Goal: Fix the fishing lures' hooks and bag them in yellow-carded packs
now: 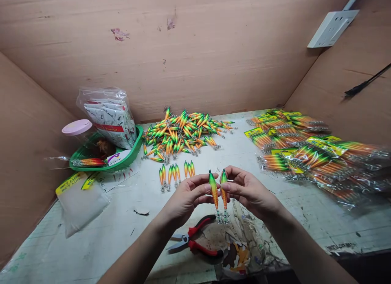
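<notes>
My left hand (pixel 198 190) pinches one green, yellow and orange squid jig (pixel 214 190) between thumb and fingers. A matching squid jig (pixel 224 191) is pinched in my right hand (pixel 241 188). Both jigs hang side by side, hooks down, above the front of the table. Just behind my hands, several jigs (pixel 175 175) lie in small groups in a row. Farther back is a large loose pile of jigs (pixel 183 131). Below my hands lie open pliers (pixel 195 237) with red and black handles.
At left stands a green basket (pixel 137 147) holding a plastic bag of packets (pixel 110 121) and a pink-lidded jar (pixel 77 127). Clear empty-looking packaging bags (pixel 82 204) lie before it. Packed jigs (pixel 305 153) heap at right. A socket (pixel 332 29) hangs on the cardboard wall.
</notes>
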`<state>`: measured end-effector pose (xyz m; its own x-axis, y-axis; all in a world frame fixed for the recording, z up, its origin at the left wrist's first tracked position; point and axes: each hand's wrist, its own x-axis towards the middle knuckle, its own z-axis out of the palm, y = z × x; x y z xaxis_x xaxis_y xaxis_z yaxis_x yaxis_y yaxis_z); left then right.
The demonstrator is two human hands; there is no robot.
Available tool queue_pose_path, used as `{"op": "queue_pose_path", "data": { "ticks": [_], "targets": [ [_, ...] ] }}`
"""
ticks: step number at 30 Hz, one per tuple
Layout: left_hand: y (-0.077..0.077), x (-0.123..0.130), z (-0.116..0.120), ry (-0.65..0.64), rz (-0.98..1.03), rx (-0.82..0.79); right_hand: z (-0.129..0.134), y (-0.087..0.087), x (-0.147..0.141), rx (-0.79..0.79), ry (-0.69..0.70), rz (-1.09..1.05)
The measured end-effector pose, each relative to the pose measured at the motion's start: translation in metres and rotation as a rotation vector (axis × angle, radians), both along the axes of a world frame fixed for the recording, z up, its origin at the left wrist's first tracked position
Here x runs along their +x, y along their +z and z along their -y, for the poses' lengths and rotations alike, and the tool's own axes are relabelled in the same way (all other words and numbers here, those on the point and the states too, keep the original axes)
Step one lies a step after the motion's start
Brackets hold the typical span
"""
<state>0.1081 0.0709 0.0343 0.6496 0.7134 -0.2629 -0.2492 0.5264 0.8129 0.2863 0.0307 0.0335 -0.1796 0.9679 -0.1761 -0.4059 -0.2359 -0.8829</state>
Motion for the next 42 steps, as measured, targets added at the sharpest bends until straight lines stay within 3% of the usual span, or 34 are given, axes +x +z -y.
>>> {"op": "queue_pose_path", "data": {
  "ticks": [20,24,27,32,35,38,40,42],
  "targets": [
    [-0.008,-0.014,0.003,0.015,0.002,-0.036,-0.001,-0.006,-0.01,-0.113,0.067,-0.066],
    [-0.009,-0.017,0.003,0.069,-0.004,-0.08,-0.005,-0.009,-0.008,-0.073,0.068,0.096],
    [-0.011,-0.025,0.002,0.235,-0.039,-0.114,-0.028,-0.024,-0.009,-0.039,0.022,0.321],
    [-0.02,-0.046,0.003,0.449,-0.104,-0.125,-0.096,-0.062,-0.024,-0.076,-0.043,0.686],
    [-0.023,-0.053,0.006,0.5,-0.115,-0.119,-0.113,-0.061,-0.038,-0.001,-0.016,0.867],
    [-0.024,-0.058,0.008,0.504,-0.102,-0.11,-0.084,-0.047,-0.049,0.184,0.019,1.014],
    [-0.023,-0.059,0.009,0.5,-0.083,-0.107,-0.042,-0.045,-0.054,0.309,0.096,1.082],
    [-0.023,-0.059,0.01,0.497,-0.069,-0.097,0.007,-0.056,-0.059,0.396,0.226,1.119]
  ]
}}
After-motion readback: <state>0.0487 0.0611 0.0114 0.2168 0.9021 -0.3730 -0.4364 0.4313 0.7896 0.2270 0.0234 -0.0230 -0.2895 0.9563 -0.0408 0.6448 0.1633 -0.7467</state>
